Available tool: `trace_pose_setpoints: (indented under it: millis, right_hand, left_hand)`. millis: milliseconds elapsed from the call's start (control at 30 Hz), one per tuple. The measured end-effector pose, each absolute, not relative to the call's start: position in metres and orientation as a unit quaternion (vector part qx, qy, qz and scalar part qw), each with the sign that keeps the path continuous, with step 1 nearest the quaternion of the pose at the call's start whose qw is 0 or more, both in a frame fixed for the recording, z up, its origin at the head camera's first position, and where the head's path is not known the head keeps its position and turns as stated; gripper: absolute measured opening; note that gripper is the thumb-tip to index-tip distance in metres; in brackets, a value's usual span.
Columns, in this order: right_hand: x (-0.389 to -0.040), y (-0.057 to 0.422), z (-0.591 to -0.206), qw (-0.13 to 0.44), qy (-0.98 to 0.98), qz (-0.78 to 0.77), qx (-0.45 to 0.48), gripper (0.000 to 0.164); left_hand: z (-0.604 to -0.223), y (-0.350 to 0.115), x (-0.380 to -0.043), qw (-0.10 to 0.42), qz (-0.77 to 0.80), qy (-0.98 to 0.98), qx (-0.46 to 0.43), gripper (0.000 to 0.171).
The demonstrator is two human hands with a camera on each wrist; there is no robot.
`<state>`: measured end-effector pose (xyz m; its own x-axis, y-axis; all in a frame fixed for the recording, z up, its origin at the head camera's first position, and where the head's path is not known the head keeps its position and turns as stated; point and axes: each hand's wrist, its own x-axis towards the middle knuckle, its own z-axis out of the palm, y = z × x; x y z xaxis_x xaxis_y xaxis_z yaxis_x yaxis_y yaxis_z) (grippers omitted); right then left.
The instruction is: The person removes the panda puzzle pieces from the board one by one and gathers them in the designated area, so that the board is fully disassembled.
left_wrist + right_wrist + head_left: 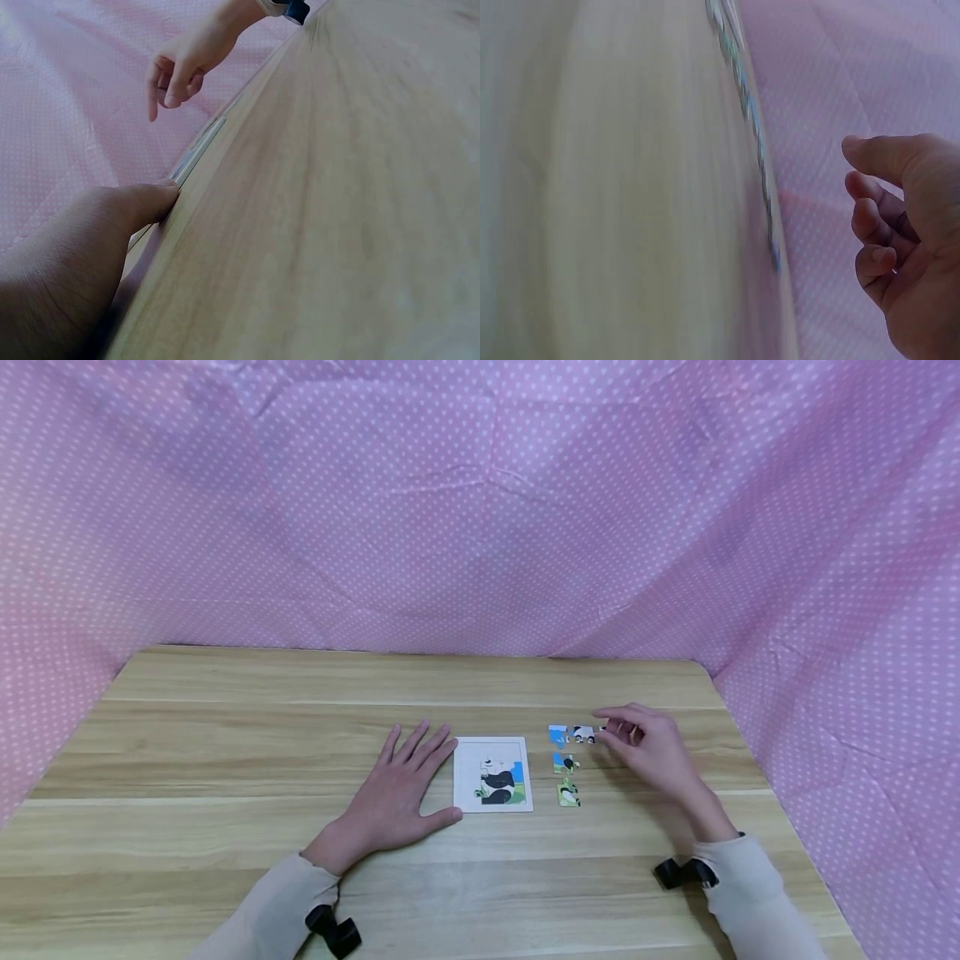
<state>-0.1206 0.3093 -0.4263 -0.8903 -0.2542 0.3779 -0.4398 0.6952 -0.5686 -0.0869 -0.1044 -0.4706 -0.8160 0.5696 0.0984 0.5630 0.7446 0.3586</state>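
Your left hand (393, 793), fingers straight, rests along the left edge of the puzzle board (467, 762) while your right hand (651, 750), loosely curved, apparently gripping nothing, hovers by puzzle pieces (564, 764) right of the board, seemingly mid-pick, next needing a fingertip pinch.

No readable writing in the 3 views

No text, label, brand, number or sign can be read. On the puzzle board (468, 768) and the loose pieces (583, 734), any print is too small to make out; the black wrist cameras (335, 932) and the dotted cloth (480, 510) show no legible lettering.
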Motion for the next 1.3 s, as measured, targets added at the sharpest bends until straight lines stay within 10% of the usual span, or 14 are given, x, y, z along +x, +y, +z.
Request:
trace_pose_setpoints:
  millis: [1300]
  right_hand:
    - [-0.095,0.183,-0.424,-0.032,-0.89,0.396,0.223,0.045]
  left_hand:
    - [-0.475,-0.105,-0.088,-0.005,0.195,0.931,0.308,0.1]
